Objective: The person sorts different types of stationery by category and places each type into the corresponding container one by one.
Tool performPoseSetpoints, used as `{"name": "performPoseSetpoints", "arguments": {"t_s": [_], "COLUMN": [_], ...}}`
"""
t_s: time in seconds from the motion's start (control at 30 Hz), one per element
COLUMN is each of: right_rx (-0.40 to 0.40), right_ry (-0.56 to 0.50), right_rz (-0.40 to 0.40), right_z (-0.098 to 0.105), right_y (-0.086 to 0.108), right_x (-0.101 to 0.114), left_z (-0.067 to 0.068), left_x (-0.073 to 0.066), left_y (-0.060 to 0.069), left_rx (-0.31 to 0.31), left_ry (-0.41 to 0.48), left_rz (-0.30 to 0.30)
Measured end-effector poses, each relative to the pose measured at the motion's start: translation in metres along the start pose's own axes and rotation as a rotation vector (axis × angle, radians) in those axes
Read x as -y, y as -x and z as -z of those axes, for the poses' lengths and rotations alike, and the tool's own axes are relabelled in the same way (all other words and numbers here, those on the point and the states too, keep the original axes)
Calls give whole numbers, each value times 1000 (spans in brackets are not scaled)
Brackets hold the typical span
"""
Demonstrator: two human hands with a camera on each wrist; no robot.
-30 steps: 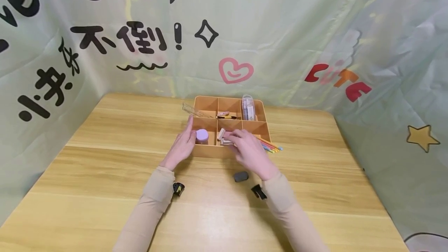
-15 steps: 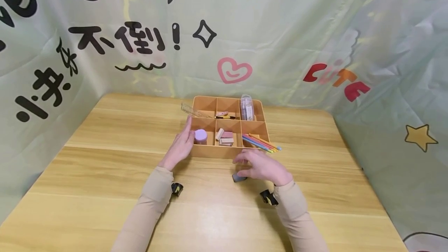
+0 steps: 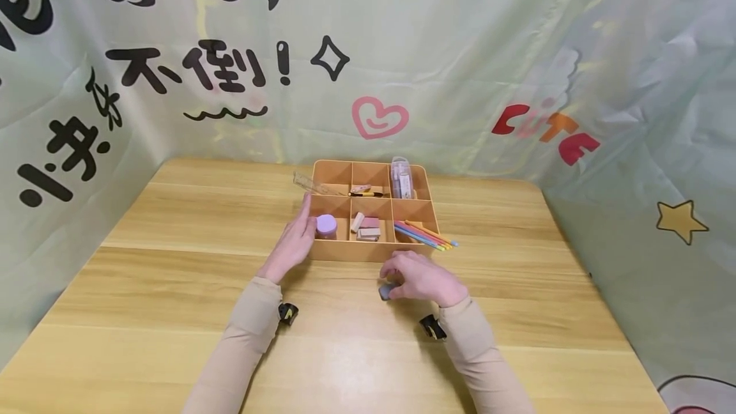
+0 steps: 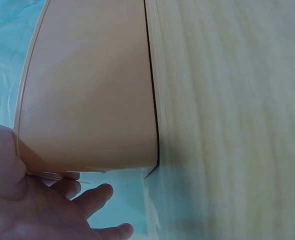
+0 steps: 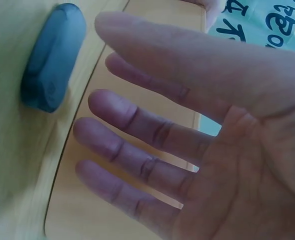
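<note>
An orange six-compartment organizer point(image 3: 347, 250) stands toward the back of the table. At its left side my left hand point(image 3: 292, 241) rests with straight fingers; in the left wrist view the thumb lies by the rim of the organizer wall point(image 4: 90, 85). A small dark grey oblong block point(image 3: 386, 292) with rounded ends lies on the wood in front of the organizer. My right hand point(image 3: 422, 275) hovers beside it, fingers loosely bent. The right wrist view shows a gap between the thumb and the dark block point(image 5: 53, 57), and nothing in the palm.
In the organizer are a purple-lidded jar point(image 3: 326, 225), several small eraser-like blocks point(image 3: 368, 234), colored pencils point(image 3: 420, 234) jutting over the front right, a clear ruler point(image 3: 313, 184), a yellow-black pen point(image 3: 366, 195) and a clear case point(image 3: 402, 179). A printed curtain point(image 3: 460, 69) surrounds the table.
My right hand has left the organizer's middle front compartment and come down toward the table, beside the dark grey block. The left hand has stayed at the organizer's left side.
</note>
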State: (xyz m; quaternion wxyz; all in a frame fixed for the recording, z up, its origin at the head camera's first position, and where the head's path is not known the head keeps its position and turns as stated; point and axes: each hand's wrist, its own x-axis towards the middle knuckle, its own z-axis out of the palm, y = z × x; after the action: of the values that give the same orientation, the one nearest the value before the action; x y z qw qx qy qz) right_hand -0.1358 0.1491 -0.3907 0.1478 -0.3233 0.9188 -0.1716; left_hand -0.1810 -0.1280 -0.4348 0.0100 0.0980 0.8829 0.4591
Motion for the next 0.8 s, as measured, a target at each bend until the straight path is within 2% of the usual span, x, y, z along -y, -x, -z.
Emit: {"name": "performPoseSetpoints", "arguments": {"t_s": [0.23, 0.8], "right_rx": [22, 61], "right_ry": [-10, 16], "right_rz": [-51, -76], "right_z": [-5, -13], "right_y": [-3, -9], "right_x": [3, 1], "left_z": [0, 1], "left_x": [0, 0], "left_y": [0, 0], "left_rx": [4, 10], "left_ry": [3, 7], "left_rz": [1, 2]}}
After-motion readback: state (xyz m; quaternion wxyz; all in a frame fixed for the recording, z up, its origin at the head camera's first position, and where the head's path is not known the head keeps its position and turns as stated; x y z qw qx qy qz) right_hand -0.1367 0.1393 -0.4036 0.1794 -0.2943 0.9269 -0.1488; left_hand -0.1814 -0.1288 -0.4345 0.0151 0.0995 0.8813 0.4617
